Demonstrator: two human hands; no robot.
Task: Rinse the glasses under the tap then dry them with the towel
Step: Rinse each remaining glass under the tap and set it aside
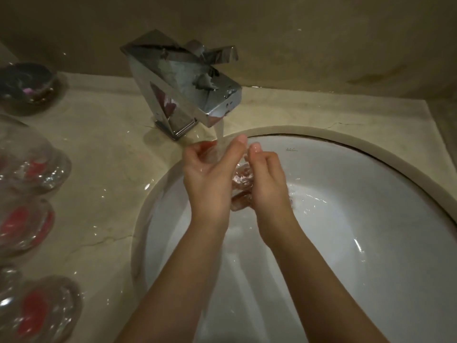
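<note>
Left hand point(210, 179): fingers curled around the clear glass point(241, 189), holding it.
Right hand point(268, 184): gripping the same glass from the other side.
Glass: between both hands, over the white sink point(346, 219), under water from the chrome tap point(188, 95).
Tabletop point(103, 149) left edge: more glasses point(32, 231) standing.

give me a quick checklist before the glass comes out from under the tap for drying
1. Water running from the tap onto the glass: ok.
2. Both hands on the glass, left hand and right hand curled round it: ok.
3. Glass over the sink, not the counter: ok.
4. Glass fully rinsed: cannot tell, hands cover most of it.
5. Towel within reach: cannot tell, none in view.
6. Free spot among the other glasses on the counter: cannot tell.
</note>
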